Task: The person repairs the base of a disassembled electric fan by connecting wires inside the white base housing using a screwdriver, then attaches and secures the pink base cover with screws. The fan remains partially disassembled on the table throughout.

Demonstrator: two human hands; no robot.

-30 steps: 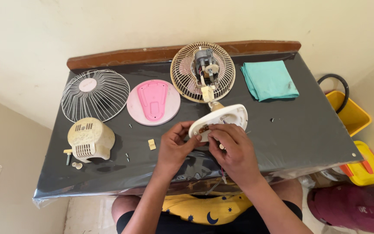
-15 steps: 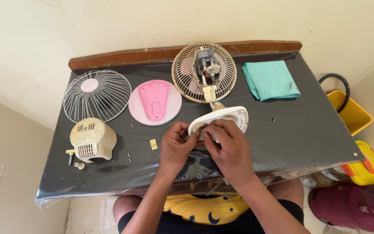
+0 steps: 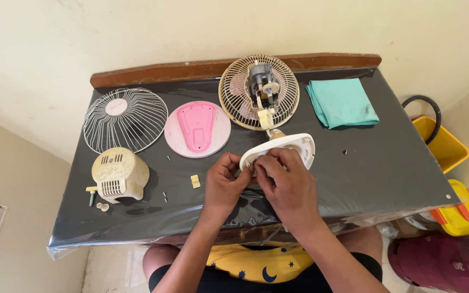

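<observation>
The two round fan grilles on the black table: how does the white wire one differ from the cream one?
The white wire grille lies bare and detached at the table's left; the cream grille sits further right and carries the exposed motor. The white grille has a solid centre disc; the cream grille's centre is covered by the motor. Both are round, spoked and lie flat.

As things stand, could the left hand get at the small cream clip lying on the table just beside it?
Probably yes. The left hand is at the white fan base, and the cream clip lies on the black table just to its left, with only bare surface between them. The hand would have to let go of the base first.
</observation>
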